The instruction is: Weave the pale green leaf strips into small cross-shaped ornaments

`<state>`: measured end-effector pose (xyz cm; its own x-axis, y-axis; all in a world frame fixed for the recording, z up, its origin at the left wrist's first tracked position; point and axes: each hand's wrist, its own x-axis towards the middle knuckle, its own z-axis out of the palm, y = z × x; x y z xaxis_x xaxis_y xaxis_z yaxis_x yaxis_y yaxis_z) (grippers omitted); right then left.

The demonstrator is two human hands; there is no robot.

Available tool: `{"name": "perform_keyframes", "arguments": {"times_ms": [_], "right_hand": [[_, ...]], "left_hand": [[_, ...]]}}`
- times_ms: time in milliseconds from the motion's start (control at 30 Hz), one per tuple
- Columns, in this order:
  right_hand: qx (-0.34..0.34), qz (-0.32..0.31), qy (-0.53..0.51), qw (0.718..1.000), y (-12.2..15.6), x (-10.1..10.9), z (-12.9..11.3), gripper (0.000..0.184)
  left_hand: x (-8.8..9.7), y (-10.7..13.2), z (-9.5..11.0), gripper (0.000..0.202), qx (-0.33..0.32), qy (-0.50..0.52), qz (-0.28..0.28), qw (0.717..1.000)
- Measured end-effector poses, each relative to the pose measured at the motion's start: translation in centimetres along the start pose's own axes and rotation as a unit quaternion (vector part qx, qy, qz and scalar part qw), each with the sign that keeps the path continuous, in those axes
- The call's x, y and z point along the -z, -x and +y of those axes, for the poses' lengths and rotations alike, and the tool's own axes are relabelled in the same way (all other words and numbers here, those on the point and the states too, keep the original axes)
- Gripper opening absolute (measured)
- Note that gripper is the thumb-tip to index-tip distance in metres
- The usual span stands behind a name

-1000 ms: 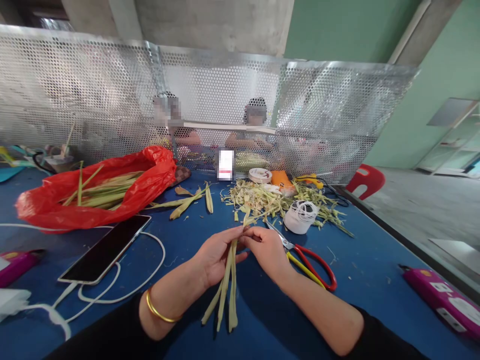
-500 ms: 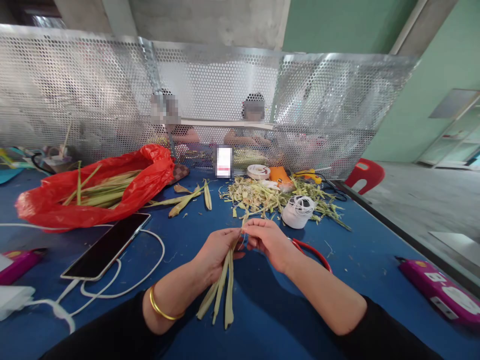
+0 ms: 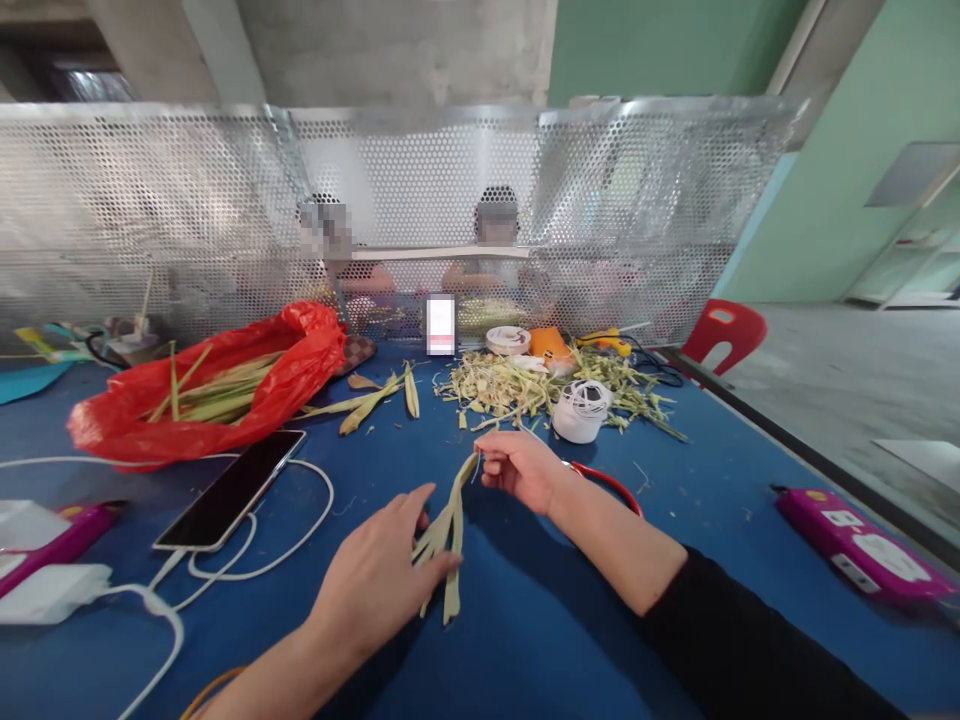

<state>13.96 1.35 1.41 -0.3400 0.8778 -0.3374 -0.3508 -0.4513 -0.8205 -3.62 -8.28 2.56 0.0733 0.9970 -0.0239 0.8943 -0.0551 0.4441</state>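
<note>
My right hand (image 3: 525,472) pinches the top end of a bundle of pale green corn husk strips (image 3: 454,515), with a thin white thread at the pinch. The strips hang down toward me and fan apart at their lower ends. My left hand (image 3: 382,555) is beside these lower ends, thumb and fingers apart, with the thumb tip against the strips. Its fingertips are partly hidden behind the husk. Just beyond my right hand stands a white thread spool (image 3: 579,412). Red-handled scissors (image 3: 611,483) lie partly under my right forearm.
A red plastic bag (image 3: 217,430) of husks sits left, with a phone (image 3: 232,490) and white cables before it. Husk scraps (image 3: 502,385), a tape roll (image 3: 508,340) and loose husks (image 3: 367,405) lie ahead. A purple power strip (image 3: 855,550) is right. Behind a perforated metal screen (image 3: 420,150) sit people.
My left hand has let go near the top of the bundle and moved down and left to the loose ends. My right hand still pinches the top. The view has shifted slightly.
</note>
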Motion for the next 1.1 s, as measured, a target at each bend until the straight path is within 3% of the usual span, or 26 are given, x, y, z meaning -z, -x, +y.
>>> {"name": "perform_keyframes", "arguments": {"times_ms": [100, 200, 300, 400, 567, 733, 833, 967, 1100], "right_hand": [[-0.006, -0.011, 0.012, 1.000, -0.1, 0.1, 0.1, 0.009], [-0.013, -0.025, 0.031, 0.999, -0.1, 0.1, 0.2, 0.008], [-0.015, -0.040, 0.052, 0.998, 0.0, -0.1, 0.4, 0.007], [-0.010, -0.054, 0.072, 0.996, 0.4, -0.4, 0.4, 0.007], [0.007, -0.065, 0.106, 0.992, 0.7, -0.5, 0.3, 0.012], [0.036, -0.053, 0.186, 0.980, 0.3, -0.1, 0.6, 0.010], [0.075, -0.023, 0.273, 0.959, 0.0, 0.4, 0.7, 0.009], [0.130, -0.011, 0.409, 0.903, 0.0, 0.8, 0.6, 0.010], [0.156, -0.020, 0.510, 0.846, 0.3, 0.4, 0.5, 0.015]], "left_hand": [[0.2, 2.2, 0.2, 0.051, -0.001, 0.013, -0.045, 0.999], [0.8, 2.4, 0.5, 0.044, -0.005, 0.055, -0.063, 0.997], [1.4, 0.2, 0.6, 0.027, -0.024, 0.070, 0.046, 0.996], [1.1, -3.2, 0.5, 0.020, -0.062, 0.115, 0.078, 0.988], [-1.0, -7.2, 0.5, 0.019, -0.117, 0.190, 0.040, 0.974], [-2.1, -7.8, 0.0, 0.018, -0.091, 0.266, 0.001, 0.960], [-2.0, -7.7, -0.2, 0.021, -0.055, 0.298, -0.011, 0.953], [-1.8, -7.7, -0.4, 0.020, 0.011, 0.364, -0.032, 0.931], [-2.0, -7.8, -0.9, 0.020, -0.003, 0.360, -0.026, 0.933]]}}
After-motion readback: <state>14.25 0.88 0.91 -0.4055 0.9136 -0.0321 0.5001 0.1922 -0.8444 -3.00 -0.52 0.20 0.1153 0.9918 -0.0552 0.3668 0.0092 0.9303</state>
